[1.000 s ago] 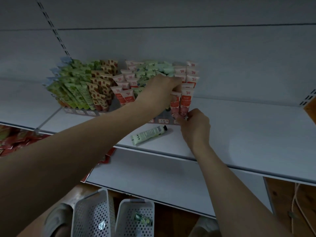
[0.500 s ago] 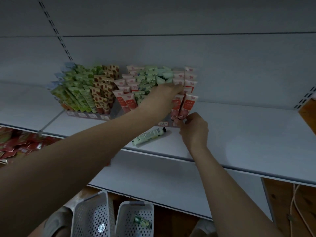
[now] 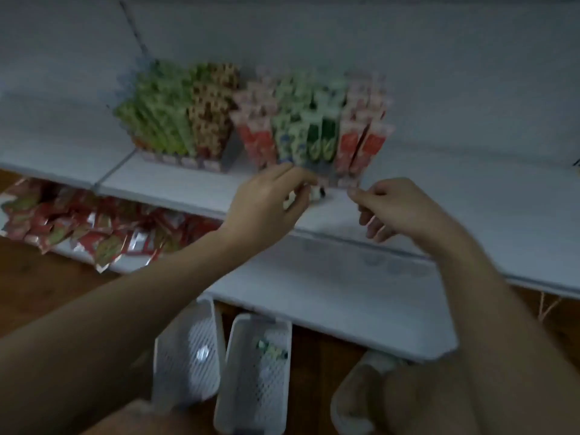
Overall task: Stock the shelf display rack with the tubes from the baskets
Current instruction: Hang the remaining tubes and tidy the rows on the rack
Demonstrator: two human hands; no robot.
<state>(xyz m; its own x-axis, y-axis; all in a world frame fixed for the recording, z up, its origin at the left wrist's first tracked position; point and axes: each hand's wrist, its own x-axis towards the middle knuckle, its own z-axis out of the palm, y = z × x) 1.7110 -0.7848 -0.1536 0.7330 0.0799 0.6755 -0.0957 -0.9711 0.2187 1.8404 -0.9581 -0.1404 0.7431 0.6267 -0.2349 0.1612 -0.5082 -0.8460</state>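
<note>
The frame is motion-blurred. The display rack (image 3: 317, 171) stands on the white shelf (image 3: 470, 221), packed with upright red, green and pale tubes (image 3: 314, 136). My left hand (image 3: 270, 202) is just below the rack's front and curls its thumb and fingers round the pale green loose tube (image 3: 318, 193) lying on the shelf; only the black cap end shows. My right hand (image 3: 395, 208) hovers to the right of it, fingers loosely curled and nothing visible in them. On the floor below sit two white baskets; the right basket (image 3: 238, 387) holds one tube (image 3: 271, 350), the left basket (image 3: 188, 350) shows none.
A second rack (image 3: 182, 160) full of green and brown-patterned tubes stands to the left on the same shelf. Red and green sachets (image 3: 78, 224) lie heaped on the lower shelf at left. My knee and shoe (image 3: 361, 394) are at the bottom right.
Both hands left the red tubes at the rack's right end and dropped toward the shelf. My left hand came down onto the loose tube. The view tilted downward.
</note>
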